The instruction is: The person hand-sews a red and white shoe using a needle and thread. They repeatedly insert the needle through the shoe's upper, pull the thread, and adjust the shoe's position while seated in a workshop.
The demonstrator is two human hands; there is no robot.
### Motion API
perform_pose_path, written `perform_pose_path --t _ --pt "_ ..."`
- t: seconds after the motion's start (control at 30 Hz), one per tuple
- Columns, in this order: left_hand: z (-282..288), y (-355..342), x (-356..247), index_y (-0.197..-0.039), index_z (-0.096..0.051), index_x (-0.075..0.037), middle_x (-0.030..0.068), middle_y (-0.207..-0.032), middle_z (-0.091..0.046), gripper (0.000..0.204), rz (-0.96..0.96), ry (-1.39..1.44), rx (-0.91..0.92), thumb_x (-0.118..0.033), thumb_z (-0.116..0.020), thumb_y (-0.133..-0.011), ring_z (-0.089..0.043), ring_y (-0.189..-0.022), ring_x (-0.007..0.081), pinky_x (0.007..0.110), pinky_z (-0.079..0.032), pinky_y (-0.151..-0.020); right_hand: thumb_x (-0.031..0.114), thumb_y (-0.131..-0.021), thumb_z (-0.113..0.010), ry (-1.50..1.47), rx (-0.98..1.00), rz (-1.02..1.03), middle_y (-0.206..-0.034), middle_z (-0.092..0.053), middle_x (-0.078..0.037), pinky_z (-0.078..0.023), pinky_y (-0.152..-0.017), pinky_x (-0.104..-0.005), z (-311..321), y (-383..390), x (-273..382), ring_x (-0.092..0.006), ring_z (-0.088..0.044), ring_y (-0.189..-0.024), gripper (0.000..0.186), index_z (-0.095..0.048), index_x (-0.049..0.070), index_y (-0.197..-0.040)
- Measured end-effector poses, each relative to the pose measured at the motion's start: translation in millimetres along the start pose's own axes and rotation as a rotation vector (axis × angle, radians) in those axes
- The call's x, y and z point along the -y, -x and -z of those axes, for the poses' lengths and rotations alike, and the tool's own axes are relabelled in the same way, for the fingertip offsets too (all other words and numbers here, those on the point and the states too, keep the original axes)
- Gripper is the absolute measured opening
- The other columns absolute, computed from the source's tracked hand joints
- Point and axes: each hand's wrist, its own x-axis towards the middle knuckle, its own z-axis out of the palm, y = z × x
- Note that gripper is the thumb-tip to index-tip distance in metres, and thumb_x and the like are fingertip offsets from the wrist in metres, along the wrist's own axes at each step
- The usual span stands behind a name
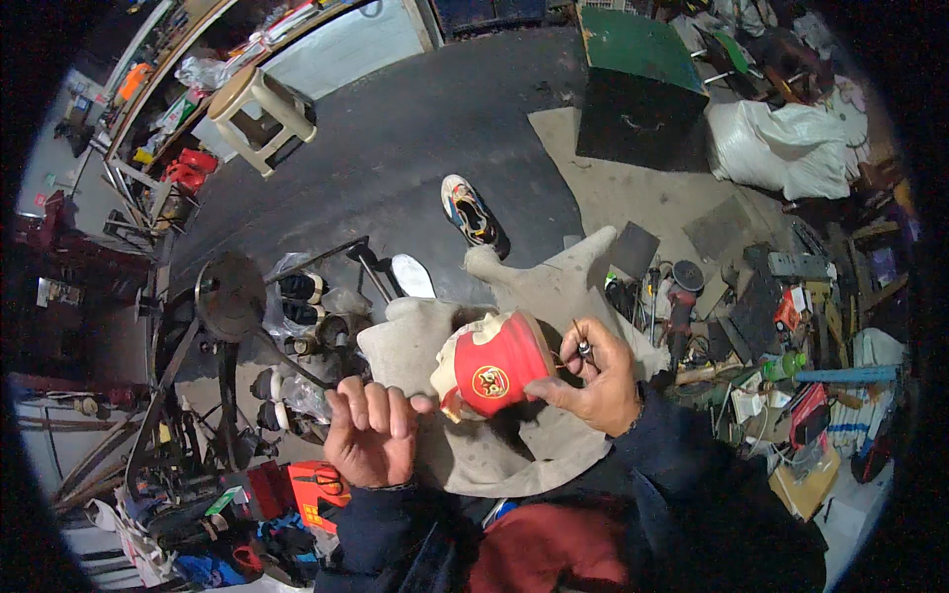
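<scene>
A red and cream shoe (504, 364) with a round yellow emblem and a tan sole edge rests on the grey cloth (534, 460) over my lap. My right hand (598, 381) is closed at the sole edge, its thumb against the shoe. Between its fingers is a slim awl (584, 349) with a metal collar and thin shaft. At the shoe's other side my left hand (374, 430) has its fingers curled, one digit reaching toward the red upper. Whatever it pinches, perhaps a thread, is too small to make out.
A dark metal machine with a round wheel (230, 296) stands at left, beside bagged shoes. One sneaker (472, 212) is on the dark floor mat ahead. Tools and scraps crowd the right around a green-topped box (643, 89) and white sack (781, 148). A stool (262, 119) stands far left.
</scene>
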Motion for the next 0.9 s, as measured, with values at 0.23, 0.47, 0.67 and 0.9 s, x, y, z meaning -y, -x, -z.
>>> perform_pose_path --t 0.23,0.47,0.67,0.9 --pt "48.2 -36.6 -28.0 -0.074 -0.042 -0.013 -0.0017 -0.06 -0.033 0.035 -0.032 -0.098 -0.172 -0.027 -0.049 -0.104 -0.032 -0.051 0.0109 0.03 -0.039 -0.049 0.032 -0.067 -0.094 0.115 -0.051 0.007 -0.07 -0.047 0.004 -0.038 -0.052 -0.022 -10.3 -3.6 2.2 -0.0032 -0.041 -0.062 0.054 -0.051 0.008 -0.09" --pt "41.0 -25.3 -34.3 -0.072 -0.042 -0.011 -0.0006 -0.06 -0.038 0.038 -0.393 -0.576 -0.283 -0.03 -0.049 -0.105 -0.034 -0.051 0.0088 0.026 -0.028 -0.046 0.032 -0.069 -0.092 0.082 -0.059 0.028 -0.072 -0.051 0.001 -0.039 -0.052 -0.0232 -9.1 -0.4 1.7 -0.0047 -0.045 -0.061 0.051 -0.052 0.008 -0.089" --pt "-49.8 15.8 8.2 -0.084 -0.066 -0.002 0.0088 -0.066 -0.057 0.006 -0.722 -1.437 0.404 -0.004 -0.072 -0.081 -0.057 -0.057 0.0208 0.032 -0.04 -0.049 0.021 -0.085 -0.077 -0.089 0.064 -0.078 -0.078 -0.056 -0.003 -0.043 -0.06 -0.0235 8.8 12.3 18.4 -0.0071 -0.052 -0.067 0.028 -0.055 0.005 -0.091" --pt "-84.9 7.3 51.6 -0.096 -0.071 -0.009 0.0075 -0.071 -0.056 0.022 -0.639 -1.711 0.565 -0.005 -0.078 -0.075 -0.059 -0.059 0.0265 0.037 -0.046 -0.053 0.007 -0.089 -0.066 0.07 0.189 0.243 -0.091 -0.061 -0.01 -0.048 -0.073 -0.0294 25.7 27.1 31.8 -0.0166 -0.06 -0.081 0.022 -0.06 -0.002 -0.108"
